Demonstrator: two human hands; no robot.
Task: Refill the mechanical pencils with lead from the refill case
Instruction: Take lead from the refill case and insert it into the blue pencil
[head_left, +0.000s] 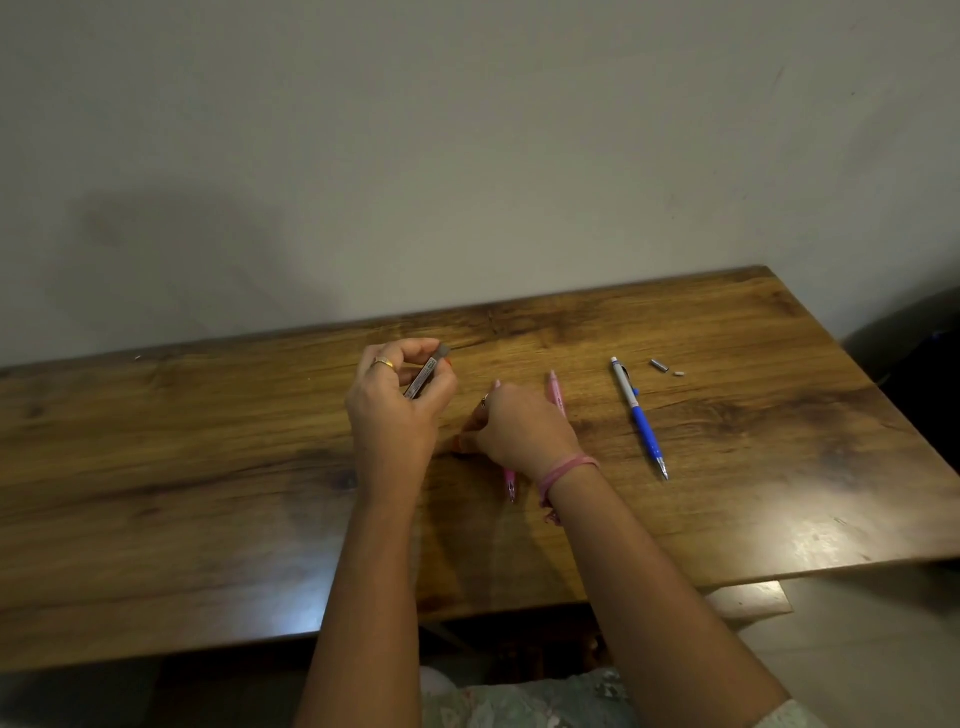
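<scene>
Left of centre, our left hand (395, 400) curls its grip round the one refill case (427, 375), held above the counter (208, 467). Our right hand (514, 431) pinches low over a pink pencil (510, 480); whether on a lead, we cannot tell. Thin lead may snap or roll away. Second pink pencil (555, 392), one blue pencil (640, 415), two small loose pieces (658, 365) upper right.

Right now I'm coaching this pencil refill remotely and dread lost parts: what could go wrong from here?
1. The small grey cap and white eraser lie loose beside the blue mechanical pencil; a sleeve could sweep them away.
2. The left hand holds the lead refill case tilted above the table; leads might spill.
3. The right hand covers the pink pencils and could nudge them.
</scene>
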